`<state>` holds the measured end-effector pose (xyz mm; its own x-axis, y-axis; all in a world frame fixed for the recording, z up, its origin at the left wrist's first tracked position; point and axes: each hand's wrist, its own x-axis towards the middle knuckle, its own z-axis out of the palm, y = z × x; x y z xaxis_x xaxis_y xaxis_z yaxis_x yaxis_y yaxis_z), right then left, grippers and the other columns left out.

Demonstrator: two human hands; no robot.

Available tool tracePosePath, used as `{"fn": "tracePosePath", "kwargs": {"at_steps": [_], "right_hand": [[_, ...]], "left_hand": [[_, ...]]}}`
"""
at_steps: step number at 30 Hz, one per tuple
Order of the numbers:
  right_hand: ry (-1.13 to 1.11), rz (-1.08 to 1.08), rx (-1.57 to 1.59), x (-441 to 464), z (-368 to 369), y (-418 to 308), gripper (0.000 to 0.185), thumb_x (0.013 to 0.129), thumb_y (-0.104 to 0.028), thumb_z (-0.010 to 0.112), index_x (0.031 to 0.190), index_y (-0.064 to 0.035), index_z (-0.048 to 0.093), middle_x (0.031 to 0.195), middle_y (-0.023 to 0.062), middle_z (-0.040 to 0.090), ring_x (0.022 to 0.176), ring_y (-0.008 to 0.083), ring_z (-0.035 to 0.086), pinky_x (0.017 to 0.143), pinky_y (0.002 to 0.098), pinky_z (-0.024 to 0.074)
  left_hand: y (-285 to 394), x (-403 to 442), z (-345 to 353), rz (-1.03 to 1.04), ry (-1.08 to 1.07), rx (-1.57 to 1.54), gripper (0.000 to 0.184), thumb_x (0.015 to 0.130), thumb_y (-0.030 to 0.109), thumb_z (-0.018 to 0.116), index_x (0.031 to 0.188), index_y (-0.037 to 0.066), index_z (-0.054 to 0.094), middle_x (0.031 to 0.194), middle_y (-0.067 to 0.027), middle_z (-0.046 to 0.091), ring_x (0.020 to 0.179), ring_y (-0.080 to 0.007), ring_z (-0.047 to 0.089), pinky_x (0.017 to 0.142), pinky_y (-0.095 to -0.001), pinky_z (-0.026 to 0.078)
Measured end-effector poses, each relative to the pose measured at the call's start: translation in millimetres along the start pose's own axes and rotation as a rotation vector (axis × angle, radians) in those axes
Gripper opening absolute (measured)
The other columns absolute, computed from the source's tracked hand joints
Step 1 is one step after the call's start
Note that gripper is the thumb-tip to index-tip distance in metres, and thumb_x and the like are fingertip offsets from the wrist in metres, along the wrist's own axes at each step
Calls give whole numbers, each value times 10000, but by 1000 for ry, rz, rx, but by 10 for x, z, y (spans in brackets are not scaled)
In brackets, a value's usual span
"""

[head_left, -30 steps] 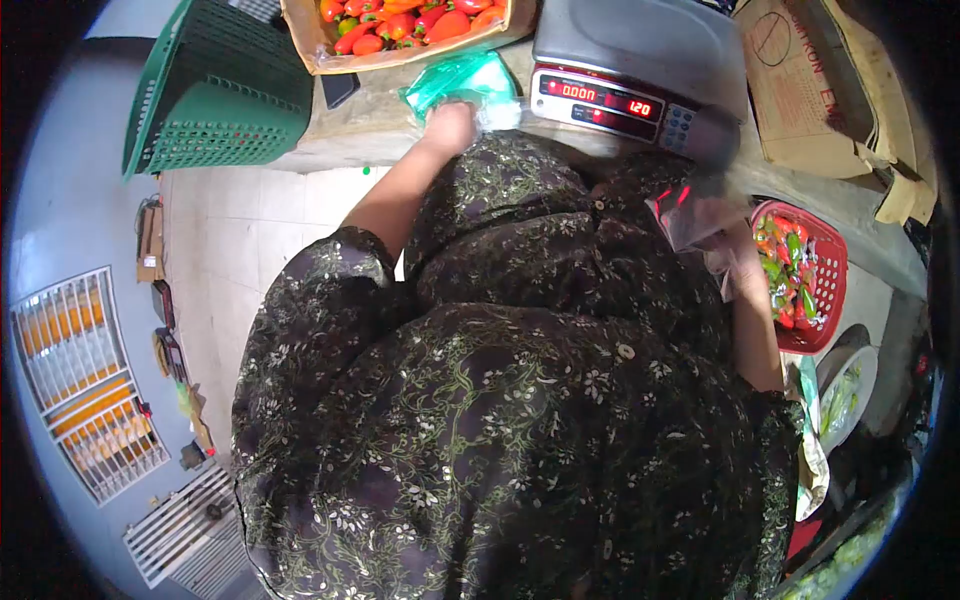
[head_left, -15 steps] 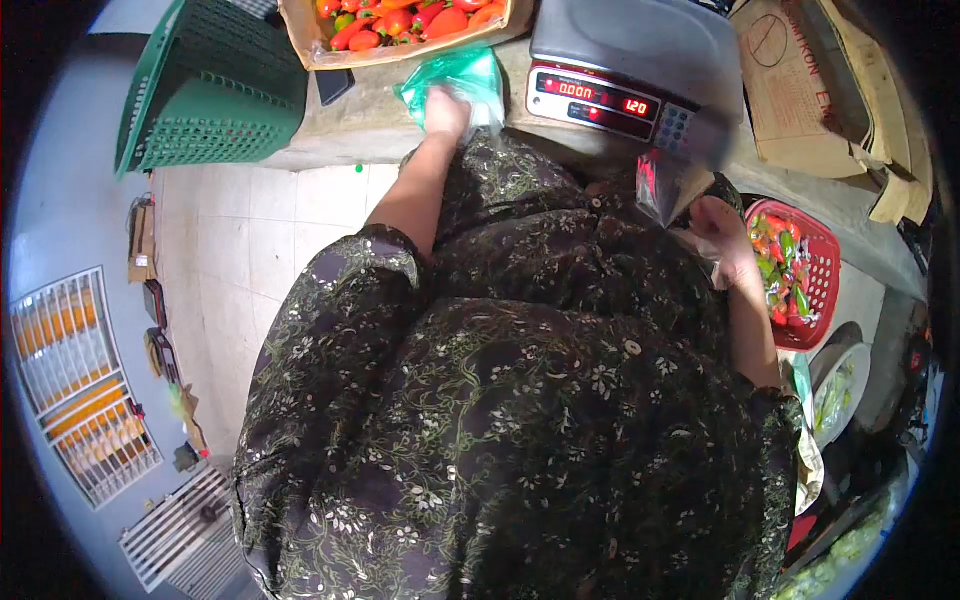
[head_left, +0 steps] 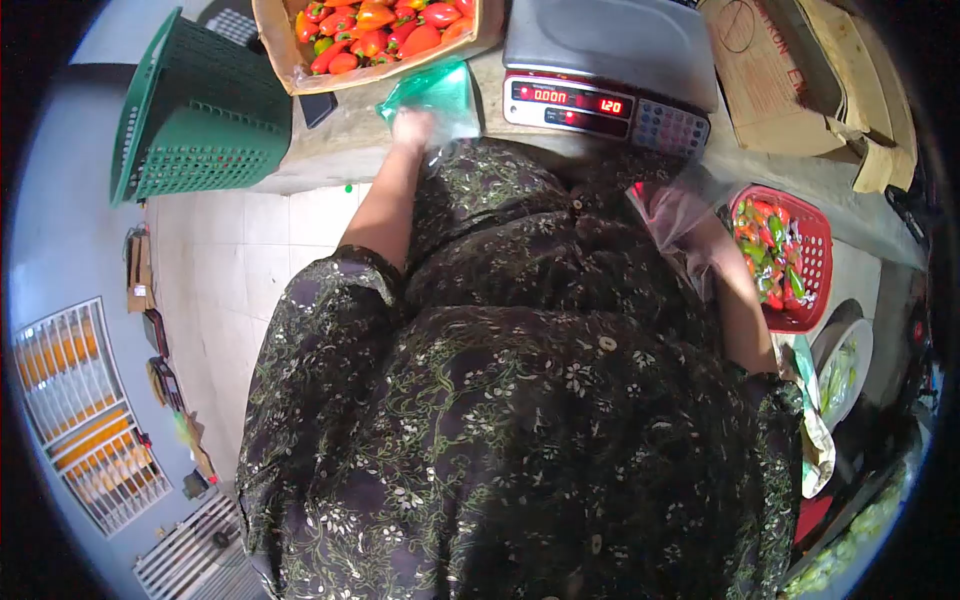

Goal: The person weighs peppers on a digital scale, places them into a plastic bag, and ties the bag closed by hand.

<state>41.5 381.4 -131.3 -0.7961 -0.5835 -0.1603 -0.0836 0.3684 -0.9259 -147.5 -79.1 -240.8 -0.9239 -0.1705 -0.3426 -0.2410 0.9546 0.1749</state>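
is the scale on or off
On: the scale has red digits glowing on its display.

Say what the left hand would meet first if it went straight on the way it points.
The green plastic bag, which the left hand seems to touch. Beyond it, the line appears to run to the front of the cardboard box of peppers, though depth is unclear.

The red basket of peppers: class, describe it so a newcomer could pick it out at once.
Find the digital scale at the top, then look down and right, past the right hand. There sits the plastic basket of red and green peppers. Its red walls set it apart from the green basket and the cardboard pepper box.
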Motion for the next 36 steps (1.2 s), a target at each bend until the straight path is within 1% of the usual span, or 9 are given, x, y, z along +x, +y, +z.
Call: {"fn": "tracePosePath", "kwargs": {"at_steps": [2,7,14,17,19,20,28,32,36], "right_hand": [[-62,30,-364,49,10,-47,93,822,-126,583,874,-53,612,828,57,624,788,161,585,753,298,466],[147,-10,-75,0,317,-427,211,813,-171,611,986,-50,616,928,70,642,836,180,587,805,308,452],[-44,261,4,32,242,-421,326,789,-206,642,1074,-51,610,980,90,648,906,152,577,839,298,437],[-25,303,35,35,292,-375,308,789,-180,642,1065,-46,615,990,82,650,891,152,580,838,296,440],[-34,286,56,18,282,-422,302,793,-163,641,1069,-45,615,1007,77,651,898,152,580,846,302,438],[-38,277,66,16,276,-449,299,794,-154,640,1071,-44,615,1015,75,651,902,152,580,850,305,437],[-78,183,155,42,295,-746,309,820,-114,614,1120,-46,584,1113,82,608,1041,161,534,937,309,395],[-18,131,245,50,398,-521,347,847,-166,615,1158,-23,563,1077,16,615,966,97,539,873,268,424],[-110,229,226,63,318,-505,356,844,-211,597,1159,-51,557,1187,87,563,1095,180,506,966,330,372]], "left_hand": [[441,-677,-375,72,24,122,389,843,322,469,974,8,656,1074,-197,610,993,-316,598,898,-379,443],[110,-418,-90,119,-11,326,374,860,337,439,1037,71,635,1065,-125,627,941,-279,619,822,-370,489],[-97,44,3,-102,123,-104,265,848,225,488,1017,61,610,958,-156,617,858,-280,618,759,-401,500],[28,-183,-75,235,-30,461,252,831,207,516,1012,58,607,959,-188,612,874,-291,616,762,-412,495],[93,-379,-152,340,7,449,245,819,194,534,1009,57,605,960,-209,608,885,-299,614,764,-418,492],[183,-637,-98,182,318,-156,298,777,264,566,966,42,631,993,-257,596,936,-338,598,816,-428,469],[-89,-415,24,245,468,136,189,798,174,500,778,59,649,699,-148,634,659,-294,631,611,-433,517],[150,-454,-120,-261,240,-2028,248,883,201,440,980,26,588,923,-97,622,852,-220,602,716,-416,505],[293,-368,-172,-114,171,-2085,347,892,292,439,1075,18,550,1052,-125,590,962,-271,564,812,-425,472]]}}
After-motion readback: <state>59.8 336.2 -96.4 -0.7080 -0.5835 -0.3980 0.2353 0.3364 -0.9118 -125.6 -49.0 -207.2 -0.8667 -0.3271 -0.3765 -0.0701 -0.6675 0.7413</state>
